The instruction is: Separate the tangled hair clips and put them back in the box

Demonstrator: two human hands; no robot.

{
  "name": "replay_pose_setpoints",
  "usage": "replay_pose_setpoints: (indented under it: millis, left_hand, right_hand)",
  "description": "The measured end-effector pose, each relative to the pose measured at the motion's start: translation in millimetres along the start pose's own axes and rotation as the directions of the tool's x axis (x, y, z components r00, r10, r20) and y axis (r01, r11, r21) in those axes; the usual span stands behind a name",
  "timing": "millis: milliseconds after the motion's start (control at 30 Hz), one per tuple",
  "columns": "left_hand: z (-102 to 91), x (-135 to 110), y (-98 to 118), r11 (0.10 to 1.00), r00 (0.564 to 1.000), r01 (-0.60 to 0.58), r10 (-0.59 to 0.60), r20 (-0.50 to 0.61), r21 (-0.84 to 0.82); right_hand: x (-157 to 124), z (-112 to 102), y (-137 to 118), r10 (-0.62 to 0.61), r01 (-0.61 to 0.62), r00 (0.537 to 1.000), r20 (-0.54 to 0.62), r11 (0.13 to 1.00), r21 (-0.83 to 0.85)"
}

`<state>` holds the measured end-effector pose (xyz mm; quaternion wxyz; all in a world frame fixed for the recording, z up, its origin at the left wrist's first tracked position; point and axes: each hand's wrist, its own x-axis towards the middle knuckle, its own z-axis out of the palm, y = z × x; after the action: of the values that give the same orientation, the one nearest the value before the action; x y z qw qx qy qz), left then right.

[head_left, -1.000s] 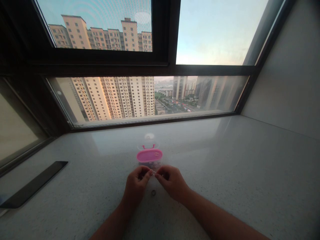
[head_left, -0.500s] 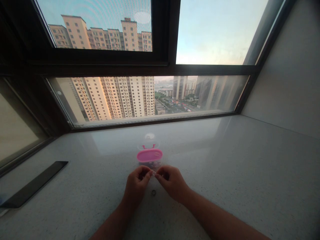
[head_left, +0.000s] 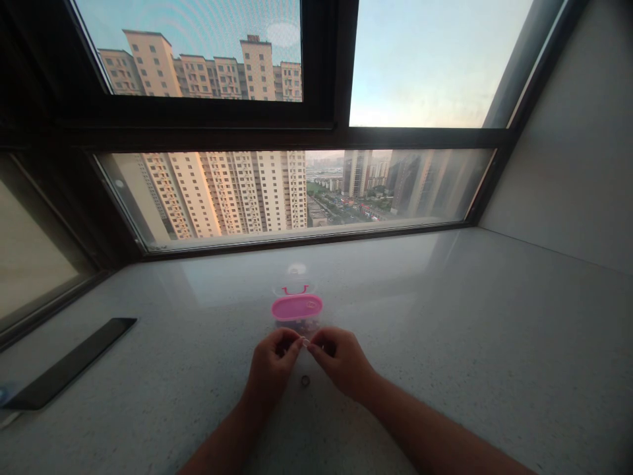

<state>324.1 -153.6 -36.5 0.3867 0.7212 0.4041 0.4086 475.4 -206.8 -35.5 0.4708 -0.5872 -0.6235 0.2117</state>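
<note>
Between the fingertips of both hands is a small, pale ring-shaped piece [head_left: 305, 342], too small to name more exactly. My left hand [head_left: 271, 356] is closed in a pinch on its left side. On its right side, my right hand [head_left: 341, 356] pinches it too, thumb against forefinger. A small dark ring [head_left: 305, 380] lies on the counter below the fingertips. Just beyond the hands stands a clear container with a pink lid or tray [head_left: 289, 307] and a pink handle [head_left: 295, 290]; small dark bits show inside, partly hidden by my fingers.
A dark flat device, like a tablet or phone [head_left: 74, 363], lies on the speckled white sill [head_left: 445, 343] at the left. Behind the sill runs a dark window frame [head_left: 316, 140]. A pale wall [head_left: 568, 158] bounds the right side.
Almost nothing differs. Both hands stay in the same pinch around the pale ring-shaped piece, and the whole view has shifted very slightly.
</note>
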Motion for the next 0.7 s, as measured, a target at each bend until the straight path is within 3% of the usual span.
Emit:
replay_pose_setpoints:
  millis: [700]
  left_hand:
    - [-0.3,0.2,-3.1,0.999,1.000,0.009,-0.009,0.006,0.045]
  right_hand:
    - [0.3,1.4,0.6,-0.010,0.010,1.000,-0.008,1.000,0.006]
